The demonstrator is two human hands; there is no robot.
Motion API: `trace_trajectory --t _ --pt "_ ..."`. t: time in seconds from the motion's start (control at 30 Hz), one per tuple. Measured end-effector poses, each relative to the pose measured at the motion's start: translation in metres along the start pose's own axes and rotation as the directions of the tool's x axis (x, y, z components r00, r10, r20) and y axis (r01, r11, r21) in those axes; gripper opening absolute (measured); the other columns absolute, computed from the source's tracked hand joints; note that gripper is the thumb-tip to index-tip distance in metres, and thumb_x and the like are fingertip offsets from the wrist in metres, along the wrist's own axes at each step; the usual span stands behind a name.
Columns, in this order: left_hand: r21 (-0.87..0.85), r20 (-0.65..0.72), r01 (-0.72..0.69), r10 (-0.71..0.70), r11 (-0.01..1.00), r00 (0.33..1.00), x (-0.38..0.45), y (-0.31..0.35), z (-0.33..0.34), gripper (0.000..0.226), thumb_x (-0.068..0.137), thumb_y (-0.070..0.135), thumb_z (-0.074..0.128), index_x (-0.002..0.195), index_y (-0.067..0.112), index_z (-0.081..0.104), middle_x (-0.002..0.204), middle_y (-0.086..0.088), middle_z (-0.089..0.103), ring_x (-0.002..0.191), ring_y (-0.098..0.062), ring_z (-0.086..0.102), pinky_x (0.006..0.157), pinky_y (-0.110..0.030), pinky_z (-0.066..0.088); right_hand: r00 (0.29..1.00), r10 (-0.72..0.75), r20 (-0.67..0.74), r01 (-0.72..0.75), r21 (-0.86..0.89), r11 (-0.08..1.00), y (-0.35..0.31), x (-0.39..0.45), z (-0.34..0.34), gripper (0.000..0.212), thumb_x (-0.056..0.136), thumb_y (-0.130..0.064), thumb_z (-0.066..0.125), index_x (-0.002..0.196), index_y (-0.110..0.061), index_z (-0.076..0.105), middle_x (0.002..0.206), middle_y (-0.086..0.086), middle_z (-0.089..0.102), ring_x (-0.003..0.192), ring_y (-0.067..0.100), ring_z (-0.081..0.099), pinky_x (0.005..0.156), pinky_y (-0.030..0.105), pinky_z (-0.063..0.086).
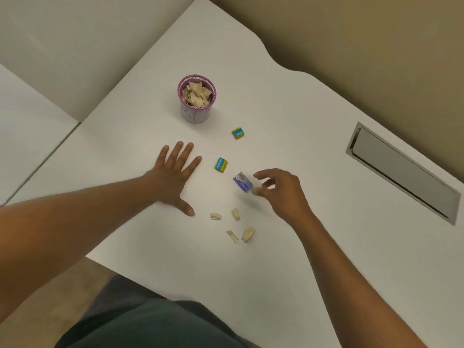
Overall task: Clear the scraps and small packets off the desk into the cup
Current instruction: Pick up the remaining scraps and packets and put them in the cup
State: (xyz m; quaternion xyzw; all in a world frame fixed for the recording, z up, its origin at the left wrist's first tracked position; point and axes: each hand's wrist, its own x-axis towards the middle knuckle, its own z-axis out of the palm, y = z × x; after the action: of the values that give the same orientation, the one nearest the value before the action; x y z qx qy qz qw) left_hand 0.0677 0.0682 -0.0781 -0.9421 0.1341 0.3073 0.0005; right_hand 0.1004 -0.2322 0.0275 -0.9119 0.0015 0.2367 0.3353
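Observation:
A purple-rimmed cup [195,114] stands on the white desk, filled with tan paper scraps. Two small teal-and-yellow packets lie loose: one [238,133] right of the cup, one [221,164] nearer me. A blue-and-silver packet [242,182] lies tilted just left of my right hand [281,194], whose curled fingers and thumb are apart beside it, not gripping it. My left hand [173,174] rests flat on the desk, fingers spread, holding nothing. Several tan scraps lie nearer me, such as one [215,216] by my left thumb and one [248,234] lower right.
A grey metal cable flap [401,172] is set into the desk at the right. The desk's wavy far edge runs along a beige floor [376,33]. A seam [50,151] divides this desk from another at the left. My lap shows below the near edge.

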Motion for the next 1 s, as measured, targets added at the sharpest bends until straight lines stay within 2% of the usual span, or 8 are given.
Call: trace_trajectory --t 0.2,0.33,0.4,0.53,0.63,0.73,0.83,1.0 --pt "0.017 0.037 0.036 -0.037 0.999 0.999 0.0 0.003 -0.006 0.156 0.026 0.118 0.006 0.133 0.024 -0.059 0.16 -0.018 -0.048 0.151 -0.043 -0.038 0.123 -0.064 -0.015 0.985 0.155 0.083 -0.149 -0.073 0.986 0.082 -0.075 0.054 0.072 0.066 -0.017 0.091 0.131 -0.024 0.059 0.118 -0.009 0.048 0.1 0.011 0.056 0.085 0.019 0.047" --pt "0.038 0.09 0.057 -0.06 0.998 0.994 -0.003 0.008 -0.012 0.158 0.029 0.118 0.016 0.132 0.024 -0.058 0.158 -0.017 -0.05 0.149 -0.042 -0.043 0.122 -0.064 -0.018 0.994 0.107 0.009 -0.107 0.106 0.989 0.081 -0.08 0.084 0.057 0.074 0.001 0.081 0.122 -0.02 0.061 0.11 -0.005 0.045 0.086 0.016 0.057 0.063 0.003 0.046" --pt "0.045 0.11 0.066 -0.07 0.997 0.991 -0.004 0.01 -0.015 0.159 0.032 0.118 0.023 0.132 0.025 -0.057 0.156 -0.017 -0.052 0.148 -0.041 -0.044 0.122 -0.064 -0.018 0.997 0.076 -0.021 -0.071 0.17 0.983 0.071 -0.073 0.089 0.048 0.078 0.006 0.076 0.12 -0.015 0.063 0.108 -0.002 0.046 0.082 0.017 0.058 0.06 0.001 0.045" --pt "0.054 0.126 0.073 -0.079 0.996 0.989 -0.005 0.011 -0.018 0.159 0.032 0.118 0.025 0.129 0.026 -0.06 0.147 -0.013 -0.061 0.147 -0.041 -0.045 0.122 -0.063 -0.019 0.999 0.01 -0.047 -0.006 0.087 0.996 0.068 -0.051 0.067 0.046 0.077 -0.01 0.083 0.12 -0.016 0.065 0.11 -0.001 0.052 0.081 0.01 0.058 0.071 0.013 0.044" --pt "0.063 0.135 0.077 -0.085 0.995 0.987 -0.004 0.011 -0.017 0.16 0.028 0.119 0.021 0.13 0.026 -0.06 0.141 -0.011 -0.065 0.146 -0.04 -0.047 0.122 -0.062 -0.019 0.976 -0.09 -0.199 0.057 -0.167 0.984 0.085 -0.034 0.039 0.043 0.092 -0.012 0.067 0.134 -0.009 0.058 0.131 0.008 0.055 0.118 0.025 0.057 0.1 0.03 0.049" --pt "0.067 0.136 0.091 -0.099 0.994 0.986 -0.004 0.013 -0.016 0.161 0.028 0.119 0.018 0.133 0.025 -0.058 0.145 -0.012 -0.062 0.147 -0.04 -0.045 0.124 -0.062 -0.017 0.984 -0.113 -0.141 0.051 -0.384 0.922 0.104 -0.023 0.026 0.052 0.106 -0.024 0.045 0.154 -0.007 0.035 0.161 0.009 0.033 0.15 0.025 0.03 0.122 0.033 0.029" --pt "0.097 0.141 0.101 -0.114 0.99 0.983 -0.005 0.015 -0.018 0.159 0.03 0.118 0.019 0.131 0.024 -0.06 0.138 -0.012 -0.067 0.147 -0.041 -0.044 0.125 -0.062 -0.016 0.995 -0.1 -0.019 0.084 -0.41 0.908 0.118 -0.023 0.034 0.061 0.108 -0.039 0.035 0.16 -0.011 0.018 0.17 -0.001 0.008 0.157 0.014 0.006 0.125 0.028 0.018" --pt "0.094 0.152 0.107 -0.121 0.99 0.981 -0.008 0.018 -0.021 0.158 0.033 0.117 0.026 0.127 0.026 -0.062 0.133 -0.01 -0.07 0.147 -0.04 -0.045 0.124 -0.061 -0.017 0.985 -0.169 -0.03 0.148 -0.35 0.925 0.113 -0.057 0.071 0.056 0.109 -0.038 0.031 0.161 -0.017 0.019 0.17 -0.005 0.011 0.156 0.009 0.007 0.124 0.025 0.017"
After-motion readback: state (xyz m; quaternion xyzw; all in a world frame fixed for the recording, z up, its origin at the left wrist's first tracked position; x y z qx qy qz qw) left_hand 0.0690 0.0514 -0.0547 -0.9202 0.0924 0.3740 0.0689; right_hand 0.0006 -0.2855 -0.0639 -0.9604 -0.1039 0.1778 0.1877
